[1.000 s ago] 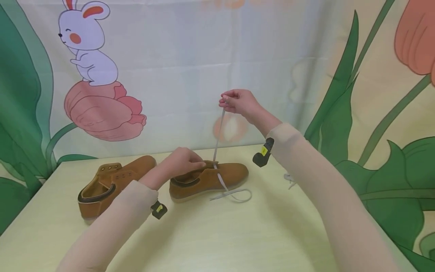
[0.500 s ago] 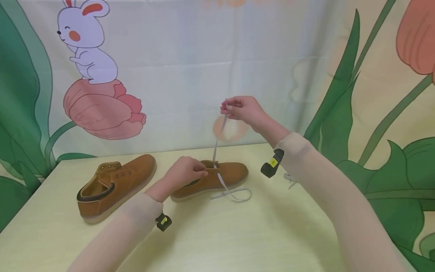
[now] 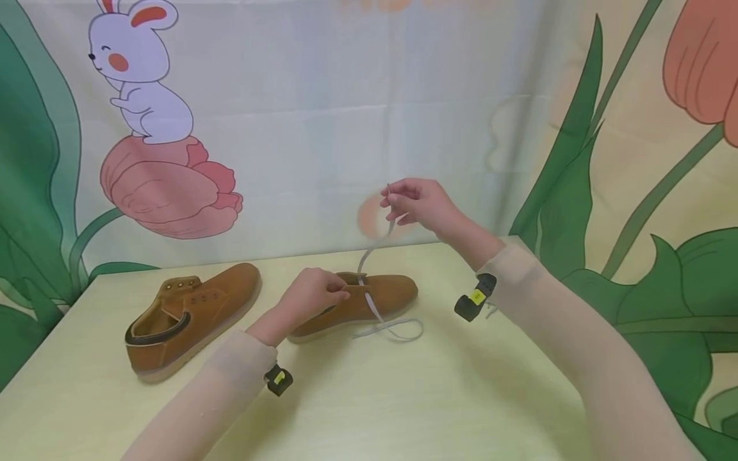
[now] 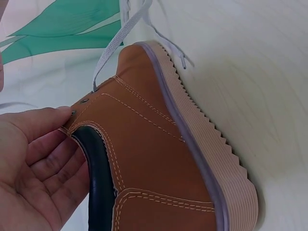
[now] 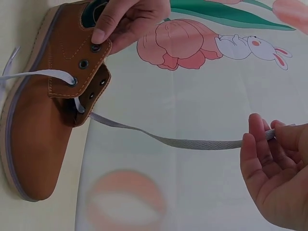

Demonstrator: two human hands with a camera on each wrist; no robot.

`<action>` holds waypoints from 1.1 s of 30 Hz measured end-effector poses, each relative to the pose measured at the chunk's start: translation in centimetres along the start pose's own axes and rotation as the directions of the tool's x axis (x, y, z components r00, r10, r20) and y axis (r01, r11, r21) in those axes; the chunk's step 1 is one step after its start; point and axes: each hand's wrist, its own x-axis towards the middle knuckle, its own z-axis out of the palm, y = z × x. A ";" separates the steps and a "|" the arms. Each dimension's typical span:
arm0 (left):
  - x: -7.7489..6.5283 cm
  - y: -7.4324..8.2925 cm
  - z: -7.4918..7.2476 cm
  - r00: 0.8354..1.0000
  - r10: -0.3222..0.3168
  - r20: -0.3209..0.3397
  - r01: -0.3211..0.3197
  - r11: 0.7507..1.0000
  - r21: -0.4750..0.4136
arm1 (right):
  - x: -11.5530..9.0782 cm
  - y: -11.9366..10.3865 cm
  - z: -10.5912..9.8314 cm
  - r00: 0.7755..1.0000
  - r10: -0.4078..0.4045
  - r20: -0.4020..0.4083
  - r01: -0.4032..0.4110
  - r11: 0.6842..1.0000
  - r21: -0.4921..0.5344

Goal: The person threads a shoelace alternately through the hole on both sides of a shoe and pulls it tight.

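A brown shoe (image 3: 386, 298) stands on the table, toe to the right. My left hand (image 3: 314, 296) pinches its eyelet flap near the ankle opening; in the left wrist view the thumb lies by the top eyelet and the fingers are inside the collar. A pale grey shoelace (image 5: 192, 144) runs through the shoe's lowest pair of eyelets. Above the shoe, my right hand (image 3: 421, 205) pinches the lace near its end, and the stretch below it hangs slightly slack. The lace's other half (image 3: 403, 330) drops over the near side and loops on the table.
A second brown shoe (image 3: 202, 320), without a lace, stands to the left on the pale table (image 3: 357, 403). Part of another lace (image 3: 491, 310) shows beside the right sleeve. A printed curtain (image 3: 300, 128) hangs behind the table.
My right hand has come down and a little to the right, and the lace under it has gone from taut to slack. My left hand has shifted slightly down toward the near eyelet flap.
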 end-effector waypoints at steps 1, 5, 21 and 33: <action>0.0 0.0 0.0 1.000 0.001 -0.003 -0.001 1.000 0.004 | -0.2 0.1 0.0 1.000 -0.004 0.004 0.004 1.000 -0.010; 0.1 -0.2 0.1 1.000 0.003 -0.012 -0.003 1.000 0.018 | -0.6 0.4 -0.1 1.000 -0.006 0.010 0.006 0.999 -0.037; 0.1 -0.2 0.3 1.000 0.008 -0.012 -0.008 1.000 0.017 | -0.7 0.9 -0.5 1.000 -0.006 -0.012 0.005 0.998 -0.059; 0.2 -0.5 1.0 1.000 0.008 -0.020 -0.008 1.000 -0.005 | -1.3 1.3 -0.3 1.000 -0.016 0.004 0.016 0.999 -0.041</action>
